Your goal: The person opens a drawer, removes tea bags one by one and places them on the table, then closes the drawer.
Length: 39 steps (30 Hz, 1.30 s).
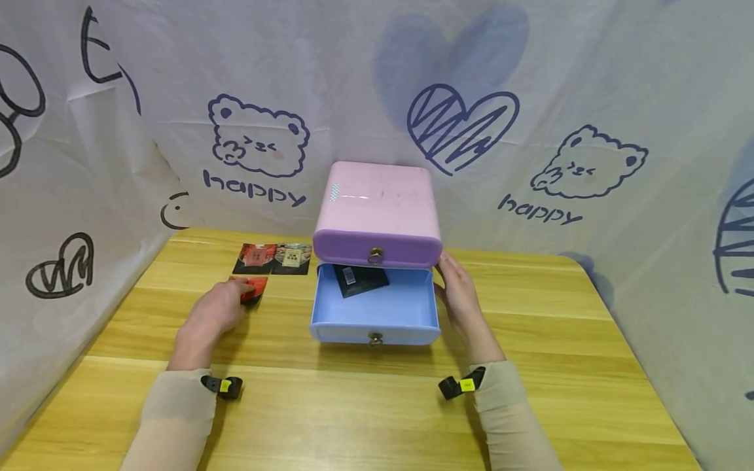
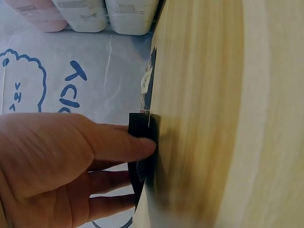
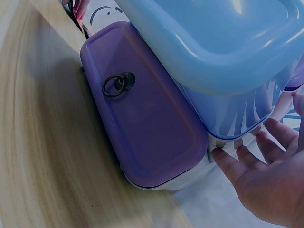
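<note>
My left hand (image 1: pixel 213 315) pinches a small red-and-black packet (image 1: pixel 257 285) at the left of the table. The left wrist view shows this packet (image 2: pixel 137 128) nearly edge-on, with the thumb on one face and fingers behind it. Farther back lie two flat packets, a red-topped one (image 1: pixel 255 258) and a pale-labelled one (image 1: pixel 292 259). A blue drawer (image 1: pixel 353 333) stands pulled out of a pink drawer unit (image 1: pixel 383 193), with a black packet (image 1: pixel 368 283) inside. My right hand (image 1: pixel 462 294) touches the unit's right side, its fingers (image 3: pixel 230 164) extended.
Above the blue drawer, a purple drawer (image 1: pixel 341 247) with a ring pull is closed. Another purple drawer (image 3: pixel 147 123) sits closed beneath it. A white sheet (image 1: pixel 365 85) with drawings hangs behind the wooden table (image 1: pixel 318 418).
</note>
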Available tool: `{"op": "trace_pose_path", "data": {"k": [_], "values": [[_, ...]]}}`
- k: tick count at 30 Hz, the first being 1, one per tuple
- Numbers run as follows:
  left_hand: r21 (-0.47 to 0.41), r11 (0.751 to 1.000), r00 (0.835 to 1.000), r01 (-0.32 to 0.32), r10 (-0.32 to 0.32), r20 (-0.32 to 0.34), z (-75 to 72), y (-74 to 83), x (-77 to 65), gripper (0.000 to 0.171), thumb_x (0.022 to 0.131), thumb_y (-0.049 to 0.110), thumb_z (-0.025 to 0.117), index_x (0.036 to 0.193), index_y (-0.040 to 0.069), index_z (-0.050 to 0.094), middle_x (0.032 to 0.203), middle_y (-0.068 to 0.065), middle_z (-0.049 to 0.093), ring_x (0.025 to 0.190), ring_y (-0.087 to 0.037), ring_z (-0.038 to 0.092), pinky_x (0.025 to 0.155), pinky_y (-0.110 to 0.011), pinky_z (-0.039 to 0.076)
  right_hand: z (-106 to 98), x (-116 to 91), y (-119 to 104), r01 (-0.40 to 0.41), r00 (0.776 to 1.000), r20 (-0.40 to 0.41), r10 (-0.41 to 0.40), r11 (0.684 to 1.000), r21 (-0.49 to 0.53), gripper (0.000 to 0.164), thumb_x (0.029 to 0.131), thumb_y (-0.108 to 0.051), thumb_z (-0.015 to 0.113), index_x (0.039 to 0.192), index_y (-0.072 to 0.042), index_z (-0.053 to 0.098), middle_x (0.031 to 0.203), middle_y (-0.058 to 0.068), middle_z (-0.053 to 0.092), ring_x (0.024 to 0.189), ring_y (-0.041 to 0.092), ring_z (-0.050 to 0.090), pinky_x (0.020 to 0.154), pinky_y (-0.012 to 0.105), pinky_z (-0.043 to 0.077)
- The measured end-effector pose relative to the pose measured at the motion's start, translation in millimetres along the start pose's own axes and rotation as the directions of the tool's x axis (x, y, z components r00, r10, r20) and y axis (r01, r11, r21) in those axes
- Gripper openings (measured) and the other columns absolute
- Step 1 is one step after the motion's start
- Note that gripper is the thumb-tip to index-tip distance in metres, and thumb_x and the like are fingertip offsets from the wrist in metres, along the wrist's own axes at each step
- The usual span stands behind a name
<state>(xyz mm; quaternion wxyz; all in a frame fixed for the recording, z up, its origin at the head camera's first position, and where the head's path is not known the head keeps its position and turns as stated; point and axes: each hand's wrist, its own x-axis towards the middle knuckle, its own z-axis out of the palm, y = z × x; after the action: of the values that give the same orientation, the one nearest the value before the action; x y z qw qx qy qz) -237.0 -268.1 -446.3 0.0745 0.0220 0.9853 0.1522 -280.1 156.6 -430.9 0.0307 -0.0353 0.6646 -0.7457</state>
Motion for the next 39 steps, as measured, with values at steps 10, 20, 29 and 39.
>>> {"op": "trace_pose_path", "data": {"k": [10,20,29,39], "values": [[-0.040,0.999,1.000,0.008,-0.007,0.024,1.1,0.0,2.2,0.059,0.095,0.015,0.070,0.146,-0.008,0.052,0.156,-0.034,0.038,0.140,-0.057,0.039,0.112,-0.068,0.037,-0.2,0.1,0.0,0.000,1.000,0.001,0.000,1.000,-0.002,0.054,0.111,-0.039,0.045,0.155,-0.007,0.047,0.164,0.008,0.040,0.154,0.023,0.032,0.121,0.051,0.035],[-0.051,0.999,1.000,0.003,-0.001,0.029,2.6,-1.3,3.5,0.066,0.095,0.028,0.074,0.146,-0.009,0.052,0.159,-0.034,0.034,0.142,-0.058,0.034,0.113,-0.070,0.034,0.4,-1.2,-1.6,0.002,1.000,0.004,-0.002,1.000,-0.016,0.054,0.112,-0.039,0.043,0.156,-0.008,0.047,0.163,0.007,0.041,0.153,0.023,0.033,0.120,0.051,0.036],[-0.049,0.999,0.999,0.001,0.001,0.035,1.7,-1.6,2.4,0.064,0.096,0.025,0.074,0.146,-0.009,0.052,0.158,-0.034,0.034,0.142,-0.058,0.034,0.113,-0.069,0.034,0.5,-0.6,-0.8,0.001,1.000,0.003,-0.001,1.000,-0.011,0.053,0.112,-0.038,0.042,0.156,-0.008,0.047,0.163,0.007,0.042,0.153,0.022,0.033,0.120,0.049,0.037],[-0.046,0.999,0.999,-0.018,0.016,-0.035,-3.7,0.1,-0.1,0.061,0.096,0.025,0.074,0.144,-0.007,0.055,0.155,-0.034,0.039,0.139,-0.056,0.041,0.111,-0.070,0.037,-1.1,1.0,1.1,-0.014,1.000,-0.007,0.014,0.999,-0.030,0.054,0.112,-0.041,0.043,0.156,-0.011,0.047,0.164,0.005,0.040,0.154,0.022,0.032,0.120,0.049,0.037]]}}
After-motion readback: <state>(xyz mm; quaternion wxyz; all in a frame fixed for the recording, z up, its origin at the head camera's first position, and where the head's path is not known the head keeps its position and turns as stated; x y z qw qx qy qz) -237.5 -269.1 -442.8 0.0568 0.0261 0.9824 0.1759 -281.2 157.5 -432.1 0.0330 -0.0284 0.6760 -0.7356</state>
